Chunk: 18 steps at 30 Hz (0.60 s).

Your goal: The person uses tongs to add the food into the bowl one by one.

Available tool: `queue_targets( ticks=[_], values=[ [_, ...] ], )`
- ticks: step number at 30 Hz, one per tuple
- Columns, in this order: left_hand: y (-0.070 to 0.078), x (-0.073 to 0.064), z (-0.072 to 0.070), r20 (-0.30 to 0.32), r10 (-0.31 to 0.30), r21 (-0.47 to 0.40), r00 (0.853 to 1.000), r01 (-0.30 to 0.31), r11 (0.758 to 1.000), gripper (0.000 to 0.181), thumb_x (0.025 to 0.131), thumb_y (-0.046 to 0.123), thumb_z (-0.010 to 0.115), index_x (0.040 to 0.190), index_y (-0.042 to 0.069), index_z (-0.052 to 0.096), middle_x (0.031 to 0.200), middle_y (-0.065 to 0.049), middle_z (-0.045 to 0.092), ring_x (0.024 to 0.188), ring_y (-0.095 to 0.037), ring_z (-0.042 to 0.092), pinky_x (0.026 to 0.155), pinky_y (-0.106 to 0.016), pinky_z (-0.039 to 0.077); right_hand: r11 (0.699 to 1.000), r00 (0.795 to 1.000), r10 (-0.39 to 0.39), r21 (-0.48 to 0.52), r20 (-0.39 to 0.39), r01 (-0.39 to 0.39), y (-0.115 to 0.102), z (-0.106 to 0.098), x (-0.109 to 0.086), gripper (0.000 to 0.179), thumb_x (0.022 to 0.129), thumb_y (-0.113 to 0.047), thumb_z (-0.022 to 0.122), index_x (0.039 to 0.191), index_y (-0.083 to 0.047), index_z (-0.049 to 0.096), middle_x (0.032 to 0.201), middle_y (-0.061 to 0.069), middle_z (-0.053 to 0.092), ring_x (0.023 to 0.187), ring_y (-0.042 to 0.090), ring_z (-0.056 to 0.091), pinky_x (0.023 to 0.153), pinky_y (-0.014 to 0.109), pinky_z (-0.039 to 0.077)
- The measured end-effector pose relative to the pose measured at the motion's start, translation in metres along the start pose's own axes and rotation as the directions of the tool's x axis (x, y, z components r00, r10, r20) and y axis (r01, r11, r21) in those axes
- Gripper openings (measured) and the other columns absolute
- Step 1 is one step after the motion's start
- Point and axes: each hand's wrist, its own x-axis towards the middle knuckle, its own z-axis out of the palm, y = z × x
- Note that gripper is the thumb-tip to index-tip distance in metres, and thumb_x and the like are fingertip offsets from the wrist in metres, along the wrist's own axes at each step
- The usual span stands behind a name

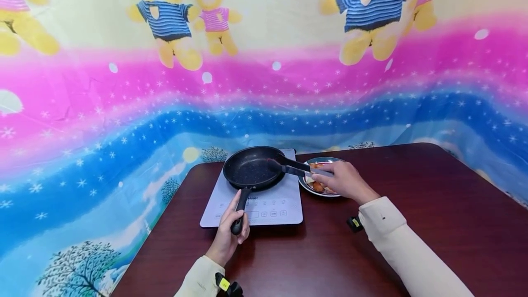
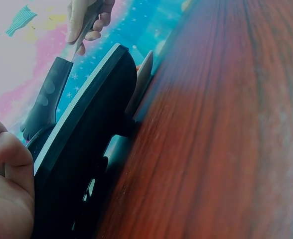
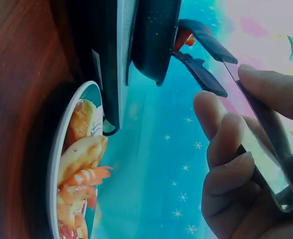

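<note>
My left hand grips the black handle of a frying pan, which sits on a white induction cooktop. In my right hand is a pair of tongs with metal arms and black tips. The tips reach over the right side of the pan, and an orange-red piece of food shows between them in the right wrist view. Below that hand stands a plate of food, with shrimp and browned pieces on it. The hand partly covers the plate in the head view.
The cooktop and plate stand near the back edge of a dark red-brown wooden table. A curtain printed with bears and snowflakes hangs behind and along the left. Small black devices are strapped at both wrists.
</note>
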Motion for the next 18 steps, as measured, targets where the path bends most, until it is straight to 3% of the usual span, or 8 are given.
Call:
queue_targets(
  ticks=[3, 7, 13, 18],
  values=[
    [0.0001, 0.0006, -0.0005, 0.003, 0.002, 0.009, 1.000, -0.002, 1.000, 0.064, 0.100, 0.010, 0.032, 0.156, 0.010, 0.001, 0.058, 0.002, 0.049, 0.044, -0.009, 0.041, 0.041, -0.022, 0.031, 1.000, 1.000, 0.001, 0.000, 0.026, -0.001, -0.0017, 0.0025, 0.0004, 0.050, 0.091, -0.040, 0.064, 0.130, -0.009, 0.062, 0.064, 0.005, 0.058, 0.063, 0.018, 0.050, 0.052, 0.031, 0.045],
    [0.0003, 0.0004, -0.0005, 0.003, -0.005, 0.011, 1.000, 0.005, 1.000, 0.065, 0.100, 0.010, 0.032, 0.155, 0.009, -0.001, 0.058, 0.002, 0.049, 0.045, -0.009, 0.042, 0.041, -0.022, 0.030, 0.999, 0.998, 0.008, 0.041, 0.061, -0.010, -0.0009, 0.0036, 0.0006, 0.050, 0.091, -0.040, 0.065, 0.130, -0.010, 0.062, 0.063, 0.006, 0.061, 0.052, 0.016, 0.052, 0.051, 0.030, 0.046],
    [0.0004, -0.0003, -0.0006, -0.004, -0.016, 0.018, 1.000, 0.016, 1.000, 0.064, 0.100, 0.011, 0.033, 0.156, 0.011, 0.001, 0.058, 0.002, 0.049, 0.045, -0.009, 0.042, 0.042, -0.021, 0.031, 0.999, 0.996, 0.012, 0.035, 0.086, -0.015, 0.0015, 0.0026, 0.0012, 0.053, 0.090, -0.043, 0.065, 0.132, -0.011, 0.061, 0.067, 0.010, 0.062, 0.051, 0.015, 0.049, 0.052, 0.031, 0.044],
    [0.0003, -0.0001, -0.0011, 0.003, -0.015, 0.025, 1.000, 0.015, 1.000, 0.062, 0.100, 0.011, 0.033, 0.156, 0.014, 0.005, 0.059, 0.002, 0.050, 0.045, -0.009, 0.042, 0.042, -0.021, 0.032, 0.999, 0.995, 0.000, 0.037, 0.104, -0.004, 0.0032, 0.0000, 0.0014, 0.051, 0.089, -0.042, 0.066, 0.130, -0.011, 0.063, 0.066, 0.005, 0.061, 0.051, 0.015, 0.049, 0.052, 0.031, 0.044]
  ],
)
